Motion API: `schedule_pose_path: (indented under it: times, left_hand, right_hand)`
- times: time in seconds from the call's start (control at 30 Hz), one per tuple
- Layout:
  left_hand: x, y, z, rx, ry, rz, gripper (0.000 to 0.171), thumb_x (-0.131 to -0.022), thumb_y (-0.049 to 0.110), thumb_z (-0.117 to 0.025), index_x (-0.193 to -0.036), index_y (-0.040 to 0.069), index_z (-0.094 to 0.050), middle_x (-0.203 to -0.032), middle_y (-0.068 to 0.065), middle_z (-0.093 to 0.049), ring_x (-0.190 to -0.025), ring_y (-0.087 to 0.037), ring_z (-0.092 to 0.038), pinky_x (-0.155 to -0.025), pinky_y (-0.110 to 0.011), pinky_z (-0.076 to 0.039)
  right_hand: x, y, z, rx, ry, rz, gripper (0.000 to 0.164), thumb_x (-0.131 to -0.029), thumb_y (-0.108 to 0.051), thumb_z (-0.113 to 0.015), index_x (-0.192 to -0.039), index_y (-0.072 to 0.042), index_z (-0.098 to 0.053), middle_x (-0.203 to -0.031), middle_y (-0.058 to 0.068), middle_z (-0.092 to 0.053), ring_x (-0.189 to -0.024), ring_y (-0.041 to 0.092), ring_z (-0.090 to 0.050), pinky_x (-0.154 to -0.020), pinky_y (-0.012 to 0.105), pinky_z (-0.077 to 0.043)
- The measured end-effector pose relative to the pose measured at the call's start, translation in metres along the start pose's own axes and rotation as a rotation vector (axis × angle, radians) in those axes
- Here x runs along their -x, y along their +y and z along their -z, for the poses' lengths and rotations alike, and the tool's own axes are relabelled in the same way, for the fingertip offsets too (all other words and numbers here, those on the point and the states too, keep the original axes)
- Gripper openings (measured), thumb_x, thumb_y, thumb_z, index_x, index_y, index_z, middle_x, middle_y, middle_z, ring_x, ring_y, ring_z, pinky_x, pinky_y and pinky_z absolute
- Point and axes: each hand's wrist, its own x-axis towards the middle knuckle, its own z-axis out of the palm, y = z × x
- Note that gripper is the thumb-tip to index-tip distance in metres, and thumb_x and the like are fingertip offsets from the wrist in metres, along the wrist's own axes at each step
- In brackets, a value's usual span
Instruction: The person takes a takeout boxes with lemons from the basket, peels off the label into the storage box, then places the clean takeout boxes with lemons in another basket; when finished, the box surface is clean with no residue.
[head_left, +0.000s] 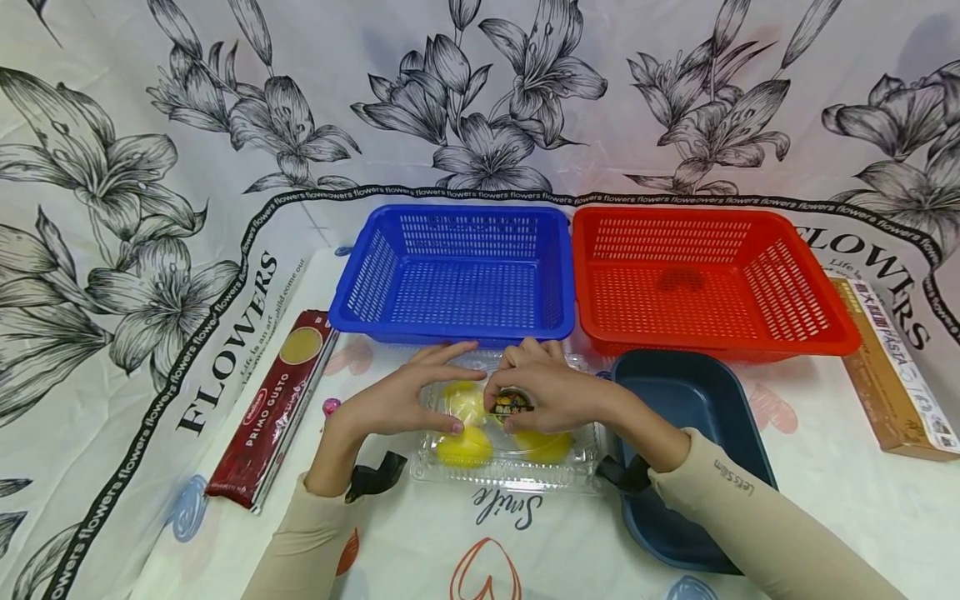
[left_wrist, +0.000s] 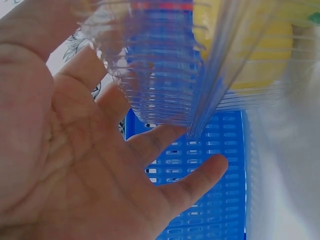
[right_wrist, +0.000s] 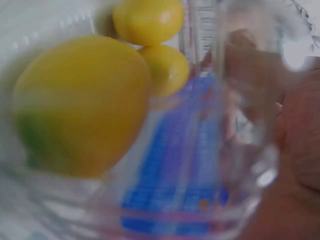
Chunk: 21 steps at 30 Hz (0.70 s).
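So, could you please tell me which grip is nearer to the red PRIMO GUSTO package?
Left: the left grip is right of the red package, at the left of the clear container; the right grip is farther right, by the label.

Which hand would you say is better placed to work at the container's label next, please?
Probably the right hand: its index finger and thumb are at the label, whereas the left hand is spread at the left side of the clear container.

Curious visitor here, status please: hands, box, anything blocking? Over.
Left hand spread over clear box's left side; right hand over lid, grip unclear. Yellow fruit inside. Nothing visibly blocking.
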Motion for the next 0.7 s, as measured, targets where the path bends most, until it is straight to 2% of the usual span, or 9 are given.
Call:
schedule_pose_path:
  times: [0.2,0.43,0.7]
  left_hand:
    - [0.0001,-0.0002,0.0004,0.004,-0.004,0.002,0.063,-0.078,0.036,-0.079,-0.137,0.034,-0.054,-0.16,0.014,-0.022,-0.152,-0.028,-0.008,-0.116,-0.065,-0.017]
    - [0.0,0.0001,0.0003,0.006,0.0,0.006,0.064,-0.078,0.037,-0.079,-0.136,0.033,-0.055,-0.16,0.014,-0.022,-0.151,-0.03,-0.009,-0.115,-0.066,-0.017]
    - [0.0,-0.0002,0.0003,0.007,-0.003,0.004,0.064,-0.078,0.036,-0.08,-0.136,0.033,-0.054,-0.16,0.014,-0.021,-0.152,-0.03,-0.008,-0.116,-0.065,-0.015]
  right_hand:
    - [0.0004,0.0027,-0.004,-0.022,0.027,0.01,0.024,-0.081,-0.03,-0.075,-0.102,-0.036,-0.064,-0.093,-0.008,-0.05,-0.092,0.013,-0.034,-0.08,0.038,-0.019]
    - [0.0004,0.0053,-0.007,-0.029,0.039,0.001,0.034,-0.082,-0.031,-0.074,-0.114,-0.038,-0.065,-0.093,-0.01,-0.05,-0.092,0.011,-0.034,-0.083,0.038,-0.018]
    - [0.001,0.0066,-0.0088,-0.013,0.044,0.063,0.026,-0.084,-0.033,-0.073,-0.107,-0.044,-0.068,-0.094,-0.009,-0.049,-0.092,0.011,-0.033,-0.082,0.038,-0.017]
